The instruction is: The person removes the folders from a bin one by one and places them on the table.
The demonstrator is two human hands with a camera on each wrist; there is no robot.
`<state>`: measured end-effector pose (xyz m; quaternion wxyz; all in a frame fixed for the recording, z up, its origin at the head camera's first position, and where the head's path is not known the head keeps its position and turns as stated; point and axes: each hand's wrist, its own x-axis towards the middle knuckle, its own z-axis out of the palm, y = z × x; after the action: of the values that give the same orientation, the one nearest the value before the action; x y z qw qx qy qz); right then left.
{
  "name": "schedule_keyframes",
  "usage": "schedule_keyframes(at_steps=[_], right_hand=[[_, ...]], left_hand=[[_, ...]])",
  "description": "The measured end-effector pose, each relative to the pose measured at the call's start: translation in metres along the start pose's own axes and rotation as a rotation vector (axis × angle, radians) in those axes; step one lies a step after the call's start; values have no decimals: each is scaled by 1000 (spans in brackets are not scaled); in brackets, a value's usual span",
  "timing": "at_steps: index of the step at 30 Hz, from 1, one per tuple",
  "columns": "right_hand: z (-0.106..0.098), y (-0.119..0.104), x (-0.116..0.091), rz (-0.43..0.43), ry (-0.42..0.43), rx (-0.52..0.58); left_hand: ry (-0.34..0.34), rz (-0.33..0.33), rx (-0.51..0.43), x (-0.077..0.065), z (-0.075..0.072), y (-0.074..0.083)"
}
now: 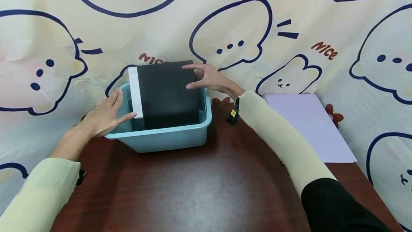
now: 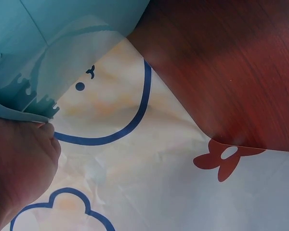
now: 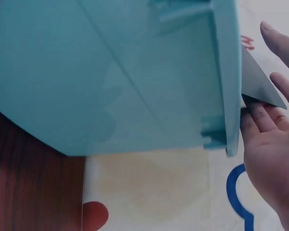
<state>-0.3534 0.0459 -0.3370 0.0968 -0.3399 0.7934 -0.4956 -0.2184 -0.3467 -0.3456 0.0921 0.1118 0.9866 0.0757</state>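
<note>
A black folder [image 1: 168, 96] with a white strip down its left side stands leaning in a light blue plastic bin [image 1: 161, 140]. My left hand [image 1: 104, 115] lies over the bin's left rim, fingers extended and thumb at the folder's white strip. In the left wrist view, only part of that hand [image 2: 24, 163] shows beside the rim. At the folder's upper right edge is my right hand [image 1: 209, 78], thumb and index finger spread apart. The right wrist view puts some of this hand's fingers [image 3: 262, 120] against the folder's corner [image 3: 262, 84], with the thumb away from it.
A lilac sheet or flat folder [image 1: 309, 128] lies on the right side of the brown table [image 1: 193, 189]. A cartoon-printed cloth [image 1: 167, 35] hangs behind the table and along its sides, close behind the bin.
</note>
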Motion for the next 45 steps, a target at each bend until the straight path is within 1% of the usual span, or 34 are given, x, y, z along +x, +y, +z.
schedule_keyframes(at_steps=[4, 7, 10, 13, 16, 19, 23, 29, 38, 45], right_hand=[[6, -7, 1, -15, -36, 66], [10, -11, 1, -29, -58, 66], [14, -14, 0, -39, -81, 4], [18, -16, 1, -39, -99, -100], [22, -18, 2, -33, -105, -147], [25, -21, 3, -36, -83, -159], [30, -25, 1, -31, -27, -171], [34, -25, -1, -12, 49, -183], [33, -27, -7, -21, 104, -103], [22, -33, -14, 26, 150, -27]], left_hand=[[-2, -1, -6, -1, -1, 0], [-6, 1, -6, -1, -1, -1], [-8, 3, -7, -2, -1, -2], [-7, 3, -7, -2, 0, -3], [-5, 3, -4, -2, 1, -4], [-3, 2, -4, -2, 1, -5], [-4, 0, -7, -1, 2, -5], [-6, 7, -13, 0, 4, -5], [2, 11, -7, 0, 2, -5], [10, 20, -11, 0, 1, -5]])
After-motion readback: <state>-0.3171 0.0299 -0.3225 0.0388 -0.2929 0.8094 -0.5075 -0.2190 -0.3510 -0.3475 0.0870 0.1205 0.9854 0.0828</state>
